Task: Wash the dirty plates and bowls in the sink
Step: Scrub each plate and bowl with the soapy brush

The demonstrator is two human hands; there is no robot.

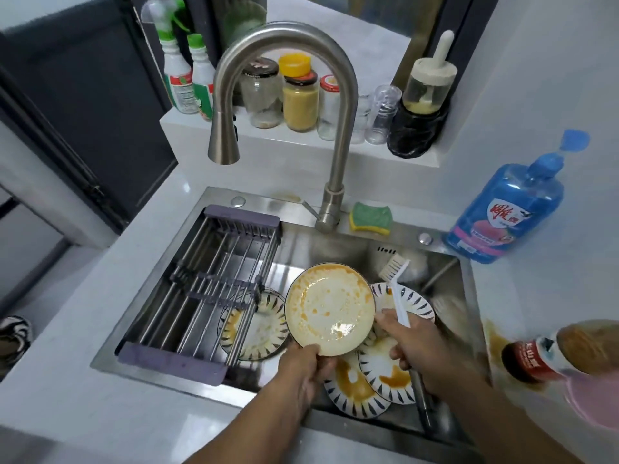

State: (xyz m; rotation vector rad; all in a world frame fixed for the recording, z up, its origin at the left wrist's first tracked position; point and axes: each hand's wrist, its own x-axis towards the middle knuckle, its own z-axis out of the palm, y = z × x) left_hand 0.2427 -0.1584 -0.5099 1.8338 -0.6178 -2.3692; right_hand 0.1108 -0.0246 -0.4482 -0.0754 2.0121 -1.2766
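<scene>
While your left hand (301,368) holds the round plate (330,309) tilted over the sink (284,199), its fingers (313,351) are clamped on the plate's near rim. The plate's face, smeared with orange-brown sauce, is turned up toward you. Your right hand (415,346) sits just right of the plate, its fingers (398,356) wrapped round the handle of the white dish brush (398,296). The bristles stick up past the plate's far right edge, not touching it. Below and between your hands, dirty leaf-patterned plates (368,383) overlap in the basin. Another patterned plate (264,329) lies partly under the drying rack (214,283) that spans the sink's left side. The faucet (335,128) arches over the basin with its spout left of the plate. A green and yellow sponge (371,217) rests on the sink's back ledge just right of the faucet base. A blue detergent bottle (505,209) stands on the bench (67,380) at the far right corner.
</scene>
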